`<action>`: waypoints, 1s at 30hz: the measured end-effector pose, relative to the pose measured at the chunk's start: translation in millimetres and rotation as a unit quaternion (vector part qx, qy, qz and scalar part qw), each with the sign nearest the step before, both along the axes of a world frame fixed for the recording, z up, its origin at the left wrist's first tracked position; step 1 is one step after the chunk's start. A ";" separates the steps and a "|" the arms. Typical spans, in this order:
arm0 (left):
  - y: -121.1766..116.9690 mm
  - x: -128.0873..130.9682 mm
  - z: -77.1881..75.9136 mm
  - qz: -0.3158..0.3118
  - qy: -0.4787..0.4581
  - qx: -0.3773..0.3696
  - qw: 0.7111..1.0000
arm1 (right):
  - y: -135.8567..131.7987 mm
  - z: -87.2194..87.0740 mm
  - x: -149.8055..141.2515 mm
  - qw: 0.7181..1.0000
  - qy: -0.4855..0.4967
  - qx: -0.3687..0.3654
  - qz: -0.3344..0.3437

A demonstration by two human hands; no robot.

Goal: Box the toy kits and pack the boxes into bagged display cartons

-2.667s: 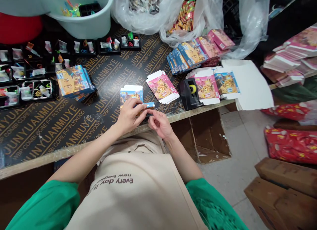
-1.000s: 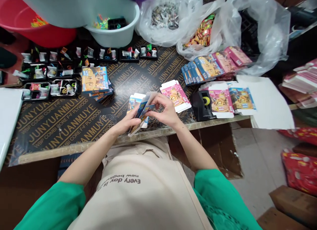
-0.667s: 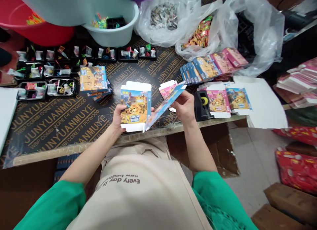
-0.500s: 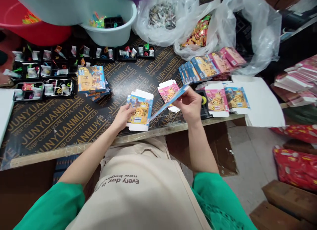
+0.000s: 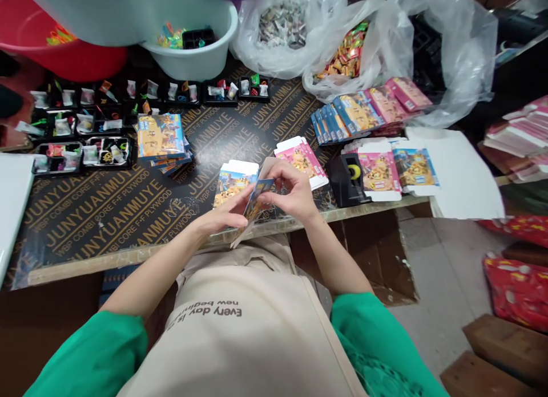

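A flat blue folding box [image 5: 257,200] stands tilted on edge at the table's front edge, between my two hands. My right hand [image 5: 291,190] pinches its upper right part between thumb and fingers. Along its left side, my left hand [image 5: 225,213] holds it, the thumb on the near side and the fingertips partly hidden. Behind my left fingers lies a flat blue printed carton [image 5: 236,183] with white flaps. Just beyond my right hand are flat pink cartons [image 5: 303,157].
A black tape dispenser [image 5: 349,180] stands right of the pink cartons, with more flat cartons [image 5: 379,171] beside it. Filled boxes [image 5: 357,114] lean behind. At left are stacked blue boxes [image 5: 160,136] and black trays [image 5: 107,152] of small toys. Tubs [image 5: 192,57] and plastic bags [image 5: 286,55] line the back.
My right hand has come left from beside the tape dispenser with the blue box, which is now more upright. My left hand has left the flat carton's face and holds this box too.
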State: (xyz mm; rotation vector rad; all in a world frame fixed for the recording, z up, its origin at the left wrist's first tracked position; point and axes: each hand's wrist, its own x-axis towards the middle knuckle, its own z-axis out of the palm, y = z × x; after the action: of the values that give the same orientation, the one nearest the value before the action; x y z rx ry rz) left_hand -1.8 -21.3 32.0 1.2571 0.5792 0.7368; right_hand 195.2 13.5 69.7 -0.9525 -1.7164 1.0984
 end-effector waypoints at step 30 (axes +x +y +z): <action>-0.8 20.8 -12.1 0.437 -0.094 -0.158 0.880 | -28.1 -77.9 -17.3 0.976 0.087 -0.152 -0.128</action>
State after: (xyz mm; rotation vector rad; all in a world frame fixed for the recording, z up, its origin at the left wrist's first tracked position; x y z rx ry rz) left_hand 19.0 -22.1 20.0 0.5608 1.0771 1.4276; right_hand 177.9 -14.6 -8.2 -1.1910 -1.2660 1.2502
